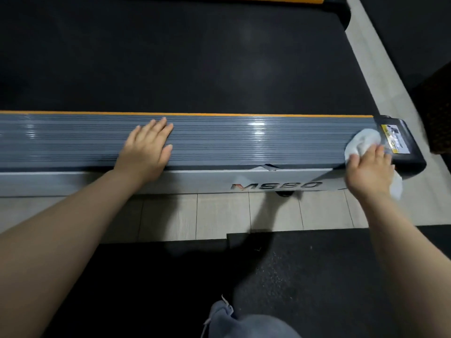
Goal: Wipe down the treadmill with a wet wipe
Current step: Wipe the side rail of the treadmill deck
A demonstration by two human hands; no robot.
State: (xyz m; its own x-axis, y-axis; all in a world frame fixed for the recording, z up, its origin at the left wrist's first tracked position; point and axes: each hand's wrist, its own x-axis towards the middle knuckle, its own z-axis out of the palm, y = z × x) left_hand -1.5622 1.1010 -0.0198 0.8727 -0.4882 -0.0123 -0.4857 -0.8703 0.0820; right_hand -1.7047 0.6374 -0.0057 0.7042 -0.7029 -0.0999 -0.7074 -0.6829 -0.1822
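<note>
At the far right end of the grey ribbed plastic side rail (pixel 244 140) of the treadmill, my right hand (pixel 368 172) gripped the crumpled white wet wipe (pixel 363 142) mid-stroke while my left hand (pixel 146 147) lay flat and open, so next I judged a leftward pass.

A left hand (pixel 146 148) rests flat on a treadmill's ribbed grey side rail (pixel 244 140); the right hand (pixel 368 170) presses a crumpled white wet wipe (pixel 361 142) at its end.

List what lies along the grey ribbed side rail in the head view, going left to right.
Left hand, pressed flat on the side rail → bright wet sheen on the rail → white wet wipe held by the right hand → yellow warning label on the black end cap.
</note>
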